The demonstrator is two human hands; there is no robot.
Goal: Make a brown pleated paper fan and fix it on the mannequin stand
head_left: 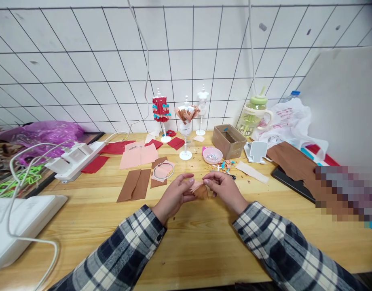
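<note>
Left hand (174,195): thumb and fingers are pinching the left edge of the pleated piece; the hand is sitting left of it.
Pleated piece (200,190): pink and brown, it is hanging between both hands, touching both, just in front of the wearer side of the dress-form stand (185,142).
Right hand (225,188): thumb and index finger are gripping its upper right edge; the hand is sitting right of it, near the pink bowl (212,155).

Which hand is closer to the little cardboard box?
Right: the right hand is in front of the cardboard box, while the left hand is farther off to its left.
</note>
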